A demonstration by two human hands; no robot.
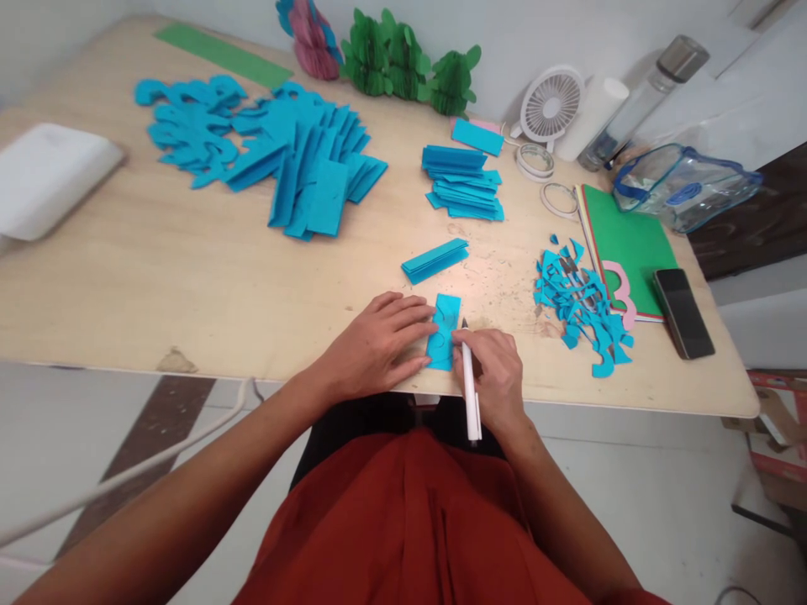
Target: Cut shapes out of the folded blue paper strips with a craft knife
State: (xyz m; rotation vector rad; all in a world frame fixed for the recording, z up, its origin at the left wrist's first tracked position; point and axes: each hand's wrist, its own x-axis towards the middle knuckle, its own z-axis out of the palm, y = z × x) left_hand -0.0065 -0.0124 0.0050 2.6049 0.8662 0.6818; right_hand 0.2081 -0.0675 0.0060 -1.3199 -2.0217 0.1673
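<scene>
My left hand (382,340) lies flat with fingers stretched out, pressing on a folded blue paper piece (445,328) near the table's front edge. My right hand (495,374) is closed round a white pen (469,386), whose tip touches the right edge of that paper. A curved line is drawn on the paper. Just beyond it lies another folded blue strip (435,260).
A wooden table (157,277) holds a large heap of blue cut and folded papers (277,151), a smaller stack (463,181), blue scraps with scissors (580,298), green and pink card (624,244), a phone (683,312), tape rolls (535,160), a fan (551,105), a bottle (643,101), a clear pouch (684,185).
</scene>
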